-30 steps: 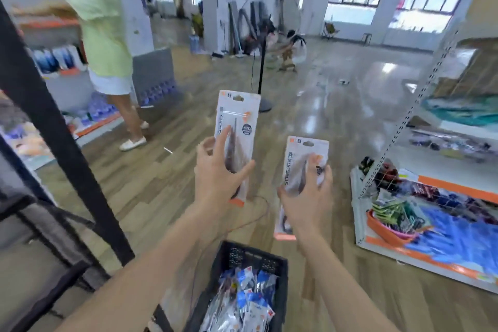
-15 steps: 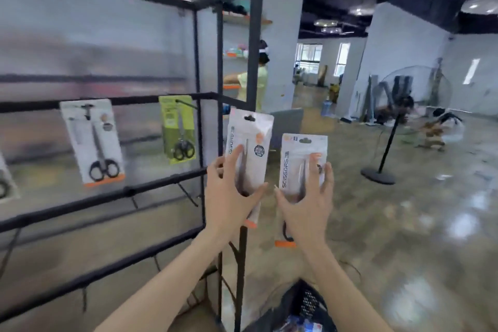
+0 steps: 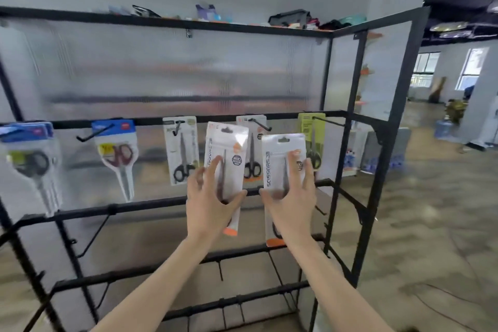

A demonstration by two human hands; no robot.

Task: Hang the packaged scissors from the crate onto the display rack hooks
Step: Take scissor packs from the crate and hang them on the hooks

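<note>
Scissors packs (image 3: 226,159) blurred; lower ends hidden behind hands.

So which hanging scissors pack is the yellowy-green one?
The pack at the right end of the row, just past the right hand. Its card is yellow-green; the others hanging are white or blue.

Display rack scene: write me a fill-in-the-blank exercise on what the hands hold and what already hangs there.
1. Each hand holds one white ___ pack: left hand, right hand.
2. The left white pack has an ___ bottom edge.
3. The yellow-green pack hangs at the ___ end of the black metal rack's row.
4. The red-handled scissors pack has a ___ header.

Answers: scissors; orange; right; blue
</note>
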